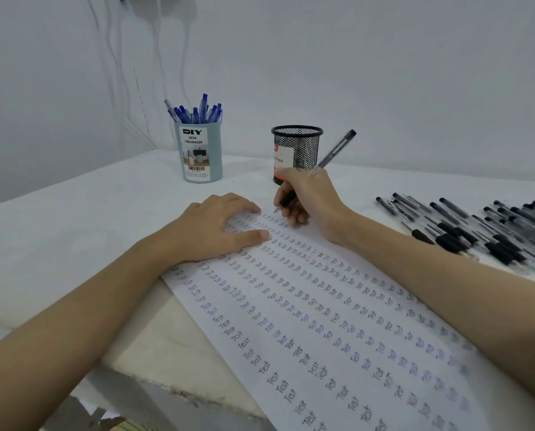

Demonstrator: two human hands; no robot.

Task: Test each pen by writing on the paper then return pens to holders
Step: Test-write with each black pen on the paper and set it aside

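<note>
Head view: your right hand (303, 199) pinches a black pen (322, 164), tip at the paper's (337, 321) far end, ready for another "Test". Your left hand (219, 227) lies flat with fingers spread, pinning the sheet. Two holders wait: the blue organizer (199, 155) full of blue pens (197, 112), the mesh cup (300, 150) apparently empty. Loose black pens (477, 228), too many to count, lie on the tabletop (73, 219).

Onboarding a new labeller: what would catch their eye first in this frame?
The paper in the centre, packed with rows of "Test". At its far end the right hand writes with a black pen; the left hand presses the sheet flat. Loose black pens lie right.
</note>
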